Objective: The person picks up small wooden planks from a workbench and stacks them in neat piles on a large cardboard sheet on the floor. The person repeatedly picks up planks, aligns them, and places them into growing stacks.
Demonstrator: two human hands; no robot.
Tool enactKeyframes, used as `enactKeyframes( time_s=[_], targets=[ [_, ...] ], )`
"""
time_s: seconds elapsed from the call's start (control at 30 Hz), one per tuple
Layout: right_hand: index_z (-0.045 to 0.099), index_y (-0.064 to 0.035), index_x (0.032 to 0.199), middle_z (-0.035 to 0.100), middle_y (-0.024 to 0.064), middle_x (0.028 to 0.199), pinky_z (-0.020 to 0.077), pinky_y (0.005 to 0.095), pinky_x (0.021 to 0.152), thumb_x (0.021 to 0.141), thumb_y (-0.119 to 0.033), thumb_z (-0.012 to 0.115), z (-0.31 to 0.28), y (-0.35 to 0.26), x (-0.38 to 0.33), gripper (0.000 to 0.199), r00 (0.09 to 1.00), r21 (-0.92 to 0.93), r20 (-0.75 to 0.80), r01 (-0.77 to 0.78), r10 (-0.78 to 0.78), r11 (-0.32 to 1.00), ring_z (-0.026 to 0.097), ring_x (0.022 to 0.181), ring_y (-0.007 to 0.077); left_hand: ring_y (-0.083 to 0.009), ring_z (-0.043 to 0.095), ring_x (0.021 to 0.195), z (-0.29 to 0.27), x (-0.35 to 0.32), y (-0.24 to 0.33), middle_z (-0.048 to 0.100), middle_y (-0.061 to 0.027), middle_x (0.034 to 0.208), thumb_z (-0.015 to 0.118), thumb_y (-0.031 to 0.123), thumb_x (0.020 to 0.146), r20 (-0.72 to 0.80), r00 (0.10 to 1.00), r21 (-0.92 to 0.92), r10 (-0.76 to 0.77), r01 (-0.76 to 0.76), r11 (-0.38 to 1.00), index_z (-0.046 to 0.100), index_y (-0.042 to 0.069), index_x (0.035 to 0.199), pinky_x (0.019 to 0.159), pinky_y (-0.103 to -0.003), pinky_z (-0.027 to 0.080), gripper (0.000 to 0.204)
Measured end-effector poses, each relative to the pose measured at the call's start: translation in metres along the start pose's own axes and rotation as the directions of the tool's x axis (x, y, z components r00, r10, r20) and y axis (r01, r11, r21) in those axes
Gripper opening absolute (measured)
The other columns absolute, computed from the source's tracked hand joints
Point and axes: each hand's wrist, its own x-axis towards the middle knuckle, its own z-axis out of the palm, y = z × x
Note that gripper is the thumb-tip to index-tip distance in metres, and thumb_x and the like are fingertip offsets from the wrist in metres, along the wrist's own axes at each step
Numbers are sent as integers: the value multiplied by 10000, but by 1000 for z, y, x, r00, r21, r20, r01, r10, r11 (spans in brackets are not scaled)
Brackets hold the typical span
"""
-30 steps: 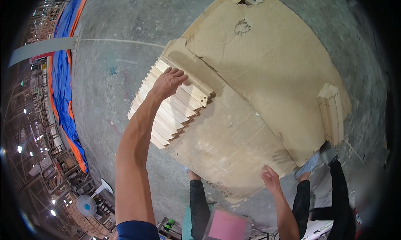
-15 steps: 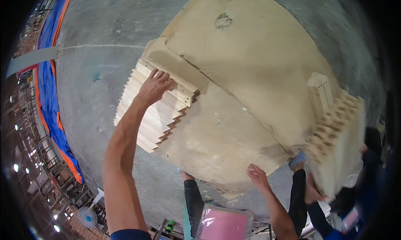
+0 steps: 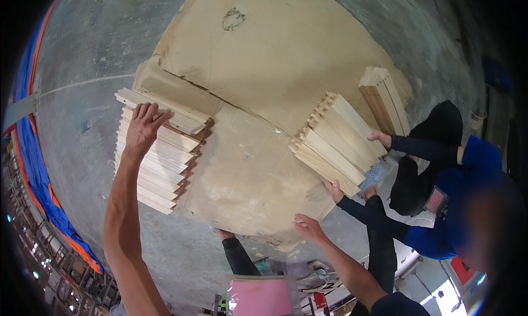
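From where I stand, I can see the person's left hand reaching over a row of pale wooden slats laid side by side at the left of a big brown cardboard sheet. The fingers are bent over the slat near the far end of that row, which lies askew to its neighbours; whether they are really pinching it or only resting on it, I can't tell from here. The right hand is well apart from the row, above the near edge of the cardboard, fingers loosely curled and nothing to be seen in them; whether thumb and fingertips meet is too small to make out. Off to the right, a co-worker in a blue shirt has one hand at either side of a second bunch of slats, tilted over the cardboard. Just beyond that bunch is a smaller stack of wood. Grey concrete floor shows around the sheet, and a blue tarp with an orange edge runs along the far left.
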Motion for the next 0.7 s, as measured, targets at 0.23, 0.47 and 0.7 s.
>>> enactKeyframes(
  time_s=[0.23,0.47,0.7],
  targets=[
    [561,15,1355,669,214,1234,533,347,886,925,-381,699,4,-5,-5,601,999,-69,23,-29,31,997,690,1048,269,-293,537,1173,10,-9,9,556,-78,1315,699,15,789,170,980,-146,-101,126,981,636,163,1236,969,-442,439,476],
    [538,9,1385,643,183,1305,531,343,905,949,-333,681,1,-6,-7,572,997,-83,39,-59,62,995,659,1106,235,-289,564,1085,9,6,11,587,-43,1267,698,-5,802,264,958,-83,-115,141,986,626,136,1257,905,-435,464,481],
    [529,5,1396,647,187,1295,535,349,899,951,-337,673,3,-17,-9,579,997,-79,53,-57,61,995,661,1111,252,-353,543,1156,5,4,13,560,-129,1336,700,50,838,315,939,-96,-138,176,980,555,108,1357,955,-457,474,542]
  ],
)
